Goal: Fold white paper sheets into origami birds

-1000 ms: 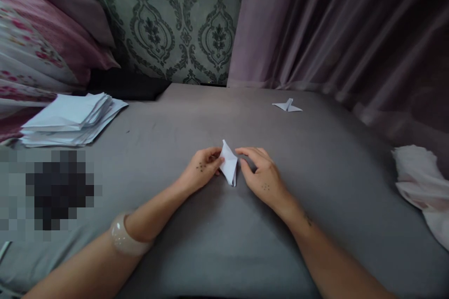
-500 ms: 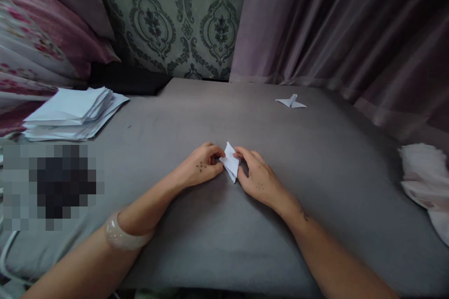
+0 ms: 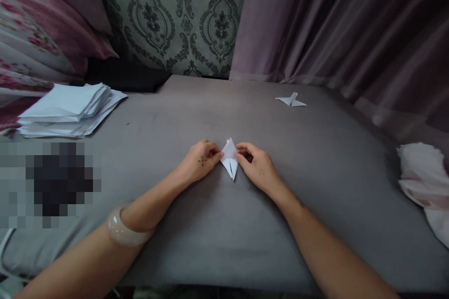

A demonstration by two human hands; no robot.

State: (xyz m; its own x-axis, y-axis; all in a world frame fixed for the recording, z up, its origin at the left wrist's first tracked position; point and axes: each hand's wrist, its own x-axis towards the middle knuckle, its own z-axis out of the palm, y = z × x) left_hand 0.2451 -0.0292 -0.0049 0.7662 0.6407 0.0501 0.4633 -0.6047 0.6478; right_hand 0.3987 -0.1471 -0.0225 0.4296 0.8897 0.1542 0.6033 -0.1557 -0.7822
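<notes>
A small white folded paper (image 3: 229, 150), diamond-shaped with a slit down its lower half, is held between my two hands over the grey covered surface (image 3: 217, 229). My left hand (image 3: 203, 159) pinches its left corner between thumb and fingers. On the opposite corner, my right hand (image 3: 257, 166) grips with thumb and curled fingers. The paper's upper and lower points stay uncovered. Farther back on the right lies a finished-looking folded paper figure (image 3: 292, 100) with two spread wings, touched by neither hand.
At the left stands a stack of white paper sheets (image 3: 66, 107), with a black folded item (image 3: 129, 74) behind it. A crumpled whitish cloth (image 3: 423, 168) lies at the right edge. Purple curtains (image 3: 280, 23) and a patterned wall (image 3: 185, 23) close off the back.
The folded paper has turned from a tilted position to nearly upright, its slit side now facing me. Both hands have closed onto its side corners.
</notes>
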